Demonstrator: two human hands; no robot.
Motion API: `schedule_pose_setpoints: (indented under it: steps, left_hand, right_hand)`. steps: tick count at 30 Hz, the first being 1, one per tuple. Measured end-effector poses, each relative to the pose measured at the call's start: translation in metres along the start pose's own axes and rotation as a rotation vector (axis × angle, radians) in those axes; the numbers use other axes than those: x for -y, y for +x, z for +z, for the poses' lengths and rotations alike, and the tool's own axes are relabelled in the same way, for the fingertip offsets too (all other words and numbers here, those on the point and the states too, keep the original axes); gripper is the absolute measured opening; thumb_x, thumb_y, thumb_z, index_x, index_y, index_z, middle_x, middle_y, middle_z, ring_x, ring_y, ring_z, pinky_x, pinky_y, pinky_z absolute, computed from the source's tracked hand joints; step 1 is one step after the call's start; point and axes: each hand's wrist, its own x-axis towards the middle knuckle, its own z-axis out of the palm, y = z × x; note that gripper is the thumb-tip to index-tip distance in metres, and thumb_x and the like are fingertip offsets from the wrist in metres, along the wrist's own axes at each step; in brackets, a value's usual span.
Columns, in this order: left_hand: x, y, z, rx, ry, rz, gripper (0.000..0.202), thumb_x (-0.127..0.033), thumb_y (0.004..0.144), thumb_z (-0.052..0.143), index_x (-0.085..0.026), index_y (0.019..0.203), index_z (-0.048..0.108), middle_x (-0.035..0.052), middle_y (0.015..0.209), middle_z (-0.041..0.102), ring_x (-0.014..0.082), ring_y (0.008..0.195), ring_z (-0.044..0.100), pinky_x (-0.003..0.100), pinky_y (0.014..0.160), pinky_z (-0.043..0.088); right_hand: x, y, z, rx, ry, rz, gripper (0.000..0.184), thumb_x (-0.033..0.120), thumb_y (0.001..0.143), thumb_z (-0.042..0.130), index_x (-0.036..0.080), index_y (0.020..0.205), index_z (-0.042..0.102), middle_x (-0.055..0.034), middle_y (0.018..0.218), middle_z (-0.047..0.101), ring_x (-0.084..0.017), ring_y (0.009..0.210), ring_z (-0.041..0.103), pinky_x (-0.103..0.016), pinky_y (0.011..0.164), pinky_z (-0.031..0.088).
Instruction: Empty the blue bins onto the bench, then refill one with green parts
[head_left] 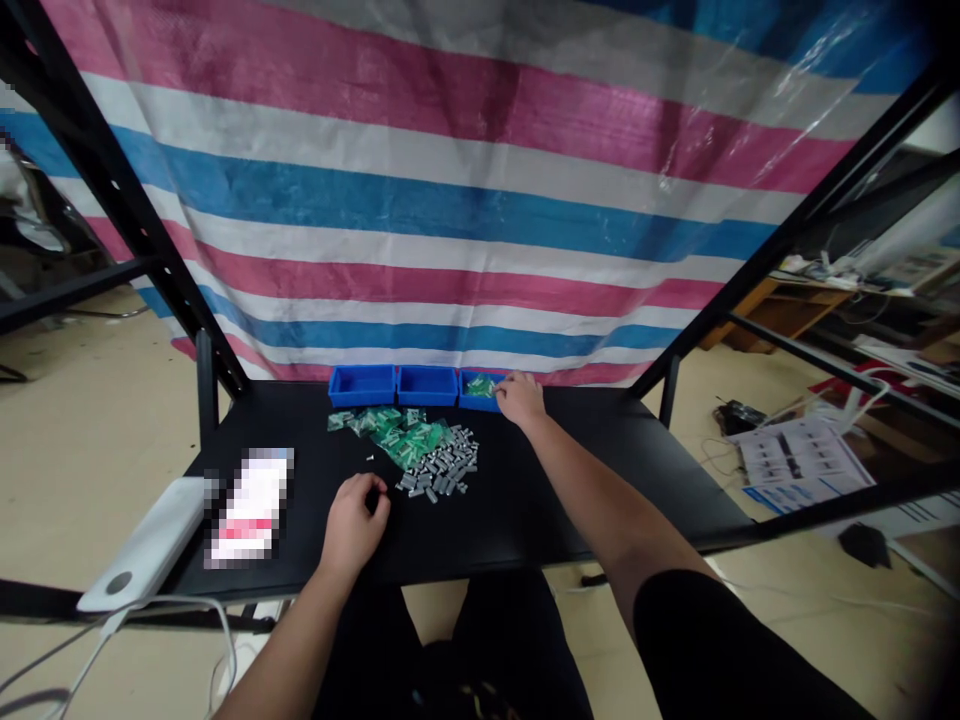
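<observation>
My right hand reaches over the right end of the rightmost blue bin, its fingertips bent together at the small green packets inside. Whatever those fingertips may hold is too small to make out. Near the table's front, my left hand rests with curled fingers, thumb and forefinger forming a ring around nothing visible. Between the hands lies a pile of silvery metal cylinders and screws. Behind it, touching the pile, green and clear small bags are heaped.
Two more blue bins, the left one and the middle one, stand in the same row. A blurred-out bright phone-like object and a white device with cables lie at the left. Behind the black table hangs a striped sheet.
</observation>
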Motion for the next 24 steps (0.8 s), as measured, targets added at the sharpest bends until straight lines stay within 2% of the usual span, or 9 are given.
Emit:
schedule_pose_setpoints:
  steps: [2, 4, 8, 10, 12, 14, 17, 19, 24]
  left_hand:
    - [0.0, 0.0, 0.0, 0.003, 0.0, 0.0, 0.006, -0.022, 0.088, 0.056, -0.024, 0.085, 0.061, 0.0039, 0.089, 0.067, 0.0242, 0.09, 0.063, 0.037, 0.084, 0.049]
    - [-0.001, 0.0, -0.001, 0.003, 0.003, -0.001, 0.006, -0.023, 0.088, 0.056, -0.024, 0.085, 0.061, 0.004, 0.089, 0.067, 0.0243, 0.09, 0.063, 0.037, 0.084, 0.049]
    - [-0.002, 0.0, -0.001, 0.008, 0.009, -0.005, 0.006, -0.023, 0.088, 0.056, -0.024, 0.085, 0.061, 0.0039, 0.089, 0.067, 0.0242, 0.09, 0.063, 0.037, 0.084, 0.049]
    - [-0.002, 0.0, -0.001, 0.012, 0.007, -0.006, 0.006, -0.023, 0.088, 0.056, -0.024, 0.085, 0.061, 0.0039, 0.089, 0.067, 0.0241, 0.091, 0.063, 0.037, 0.084, 0.048]
    - [-0.002, 0.0, -0.001, 0.01, 0.004, -0.006, 0.006, -0.023, 0.088, 0.055, -0.024, 0.085, 0.061, 0.0039, 0.089, 0.066, 0.0239, 0.091, 0.063, 0.037, 0.085, 0.048]
    - [-0.002, 0.0, -0.001, 0.01, 0.001, -0.007, 0.006, -0.023, 0.088, 0.056, -0.024, 0.085, 0.061, 0.004, 0.089, 0.066, 0.024, 0.091, 0.063, 0.037, 0.085, 0.049]
    - [-0.001, 0.001, -0.001, 0.016, 0.001, -0.013, 0.006, -0.022, 0.088, 0.056, -0.024, 0.085, 0.061, 0.0044, 0.09, 0.067, 0.0244, 0.091, 0.062, 0.038, 0.085, 0.049]
    - [-0.001, 0.0, -0.001, 0.02, 0.0, -0.016, 0.006, -0.022, 0.088, 0.056, -0.024, 0.086, 0.061, 0.0047, 0.09, 0.067, 0.0247, 0.092, 0.062, 0.039, 0.085, 0.048]
    - [-0.002, 0.0, -0.002, 0.019, -0.01, -0.011, 0.006, -0.022, 0.089, 0.056, -0.024, 0.086, 0.06, 0.0049, 0.09, 0.067, 0.0252, 0.092, 0.062, 0.039, 0.085, 0.048]
  right_hand:
    - [0.003, 0.001, 0.002, -0.047, 0.033, -0.064, 0.033, 0.026, 0.098, 0.053, 0.026, 0.12, 0.078, -0.0119, 0.135, 0.064, -0.033, 0.127, 0.053, -0.048, 0.107, 0.044]
    - [0.006, 0.002, 0.006, -0.005, 0.051, -0.12, 0.037, 0.028, 0.102, 0.048, 0.024, 0.129, 0.072, -0.0114, 0.139, 0.063, -0.03, 0.129, 0.054, -0.046, 0.111, 0.041]
    - [0.013, 0.003, 0.015, 0.159, 0.037, -0.139, 0.038, 0.034, 0.108, 0.04, 0.023, 0.117, 0.074, -0.0106, 0.127, 0.07, -0.028, 0.123, 0.061, -0.054, 0.12, 0.031]
    - [0.02, 0.0, 0.016, 0.158, 0.028, -0.119, 0.038, 0.036, 0.108, 0.04, 0.021, 0.119, 0.073, -0.0125, 0.129, 0.069, -0.03, 0.124, 0.061, -0.062, 0.122, 0.024]
    - [0.031, -0.006, 0.013, 0.106, 0.051, -0.179, 0.035, 0.04, 0.104, 0.051, 0.02, 0.125, 0.07, -0.0141, 0.134, 0.066, -0.033, 0.129, 0.058, -0.064, 0.123, 0.022]
    - [0.046, -0.016, 0.009, 0.086, 0.144, -0.401, 0.041, 0.039, 0.095, 0.065, 0.021, 0.132, 0.067, -0.013, 0.138, 0.064, -0.032, 0.131, 0.056, -0.057, 0.122, 0.029]
    - [0.071, -0.034, 0.009, 0.209, 0.314, -0.782, 0.047, 0.031, 0.088, 0.071, 0.024, 0.134, 0.067, -0.0105, 0.141, 0.063, -0.029, 0.13, 0.058, -0.046, 0.115, 0.041]
    - [0.084, -0.043, 0.015, 0.287, 0.327, -0.851, 0.044, 0.022, 0.086, 0.069, 0.025, 0.129, 0.071, -0.0089, 0.141, 0.065, -0.029, 0.129, 0.059, -0.046, 0.114, 0.041]
    - [0.096, -0.049, 0.034, 0.308, 0.315, -0.783, 0.042, 0.011, 0.083, 0.064, 0.026, 0.121, 0.075, -0.0052, 0.124, 0.075, -0.027, 0.118, 0.066, -0.044, 0.105, 0.045]
